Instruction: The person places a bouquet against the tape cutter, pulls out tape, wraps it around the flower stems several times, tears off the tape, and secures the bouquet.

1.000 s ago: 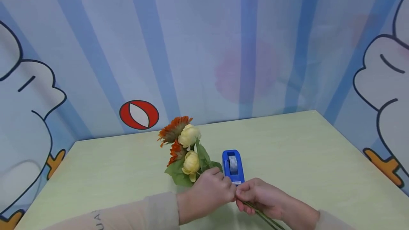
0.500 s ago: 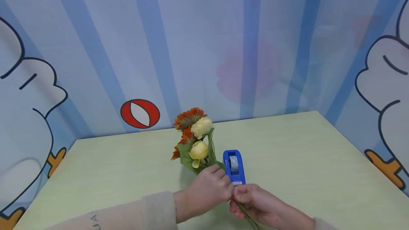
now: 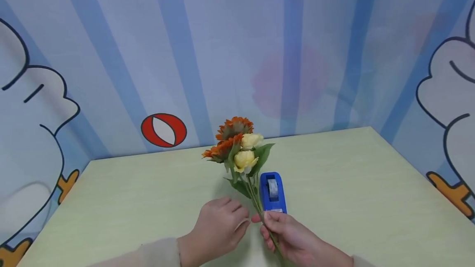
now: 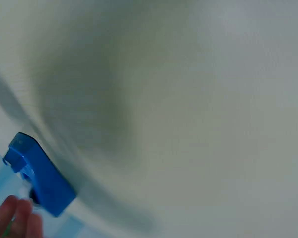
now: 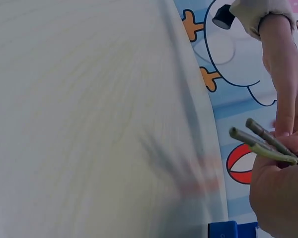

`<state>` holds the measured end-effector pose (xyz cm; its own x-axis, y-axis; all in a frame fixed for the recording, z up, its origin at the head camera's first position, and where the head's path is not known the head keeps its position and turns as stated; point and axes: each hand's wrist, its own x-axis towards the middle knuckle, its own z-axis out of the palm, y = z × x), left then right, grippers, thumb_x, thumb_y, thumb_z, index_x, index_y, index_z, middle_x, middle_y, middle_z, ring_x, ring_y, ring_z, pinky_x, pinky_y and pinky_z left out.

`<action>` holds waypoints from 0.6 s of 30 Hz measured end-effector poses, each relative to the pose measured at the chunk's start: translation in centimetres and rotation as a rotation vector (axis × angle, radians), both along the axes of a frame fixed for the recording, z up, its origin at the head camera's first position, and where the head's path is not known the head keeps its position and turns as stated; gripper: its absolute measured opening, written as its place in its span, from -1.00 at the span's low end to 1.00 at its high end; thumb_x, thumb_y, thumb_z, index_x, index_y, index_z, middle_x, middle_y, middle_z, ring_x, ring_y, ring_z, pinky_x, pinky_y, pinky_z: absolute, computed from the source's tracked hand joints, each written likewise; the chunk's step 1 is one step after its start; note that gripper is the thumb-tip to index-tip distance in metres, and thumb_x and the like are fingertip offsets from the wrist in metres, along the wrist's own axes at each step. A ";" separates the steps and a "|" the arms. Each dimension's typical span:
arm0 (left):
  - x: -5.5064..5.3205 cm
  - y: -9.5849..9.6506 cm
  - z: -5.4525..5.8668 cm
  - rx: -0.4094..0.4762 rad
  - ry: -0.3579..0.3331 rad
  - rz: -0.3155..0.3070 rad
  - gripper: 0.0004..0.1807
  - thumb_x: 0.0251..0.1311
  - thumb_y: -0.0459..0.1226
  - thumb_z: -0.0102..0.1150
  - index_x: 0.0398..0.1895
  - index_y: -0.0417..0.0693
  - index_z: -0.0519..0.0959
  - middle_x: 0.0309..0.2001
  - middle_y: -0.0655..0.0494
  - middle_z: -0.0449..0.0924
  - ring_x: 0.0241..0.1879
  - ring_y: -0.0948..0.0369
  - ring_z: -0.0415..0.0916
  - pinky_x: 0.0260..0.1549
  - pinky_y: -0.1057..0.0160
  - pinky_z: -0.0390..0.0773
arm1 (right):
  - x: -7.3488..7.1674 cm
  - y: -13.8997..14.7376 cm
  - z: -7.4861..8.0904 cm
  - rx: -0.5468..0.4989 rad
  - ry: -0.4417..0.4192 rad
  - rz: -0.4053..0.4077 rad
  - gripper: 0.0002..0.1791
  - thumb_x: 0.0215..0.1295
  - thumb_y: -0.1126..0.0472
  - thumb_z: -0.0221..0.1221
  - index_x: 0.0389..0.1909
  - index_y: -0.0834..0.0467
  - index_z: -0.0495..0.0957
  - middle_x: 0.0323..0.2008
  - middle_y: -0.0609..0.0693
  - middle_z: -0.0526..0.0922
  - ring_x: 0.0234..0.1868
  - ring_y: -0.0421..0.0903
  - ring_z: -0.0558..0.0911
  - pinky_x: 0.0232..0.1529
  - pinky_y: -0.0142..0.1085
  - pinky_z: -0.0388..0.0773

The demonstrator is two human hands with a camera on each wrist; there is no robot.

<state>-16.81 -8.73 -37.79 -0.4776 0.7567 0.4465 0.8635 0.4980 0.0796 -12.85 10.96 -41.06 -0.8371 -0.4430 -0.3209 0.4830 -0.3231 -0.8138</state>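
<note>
A bunch of artificial flowers leans up over the table, with orange blooms (image 3: 226, 147), pale yellow blooms (image 3: 245, 161) and green leaves. My right hand (image 3: 291, 234) pinches its thin stems (image 3: 254, 197) between thumb and fingers. In the right wrist view the cut stem ends (image 5: 253, 136) stick out past that hand (image 5: 280, 198). Just left of the stems, my left hand (image 3: 217, 228) is off the bunch, fingers loosely bent and fingertips close to the right hand's. Behind the right hand stands a blue tape dispenser (image 3: 273, 195) with a tape roll; it also shows in the left wrist view (image 4: 49, 183).
The pale green tabletop (image 3: 148, 193) stretches out on both sides of the hands. A printed cloth backdrop (image 3: 237, 52) with blue stripes and cartoon ducks rises along its back and side edges.
My left hand has let go of the stems and drawn back left. The bunch has swung upright and to the right, held by my right hand. The dispenser stays in place.
</note>
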 end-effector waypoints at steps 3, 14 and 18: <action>-0.4 -0.5 -0.3 0.110 -0.592 0.095 -0.78 0.20 -0.12 0.17 -0.30 -0.06 0.67 -0.36 0.20 0.64 -0.37 0.31 0.53 -0.43 0.33 0.49 | -0.1 -0.4 -0.2 -0.057 0.052 0.061 -0.70 0.48 0.10 -0.18 -0.12 0.18 0.47 -0.54 -0.15 0.46 -0.51 -0.28 0.41 -0.43 -0.47 0.37; -1.2 -1.1 -1.7 0.610 -1.422 0.329 -0.56 0.26 -0.20 0.13 0.05 -0.39 0.46 -0.21 0.05 0.63 -0.29 0.30 0.53 -0.18 0.16 0.51 | -0.9 -4.2 -1.2 -0.047 0.045 0.081 -0.73 0.51 0.15 -0.24 -0.19 0.11 0.44 -0.55 -0.13 0.42 -0.55 -0.27 0.42 -0.45 -0.45 0.40; -1.5 -1.4 -2.6 0.684 -1.408 0.420 -0.61 0.23 -0.31 0.15 0.00 -0.47 0.45 -0.23 0.00 0.61 -0.34 0.32 0.53 -0.24 0.26 0.55 | -1.3 -5.7 -1.7 0.016 -0.040 0.024 -0.73 0.51 0.18 -0.25 -0.12 0.16 0.42 -0.58 -0.10 0.44 -0.60 -0.25 0.48 -0.48 -0.46 0.43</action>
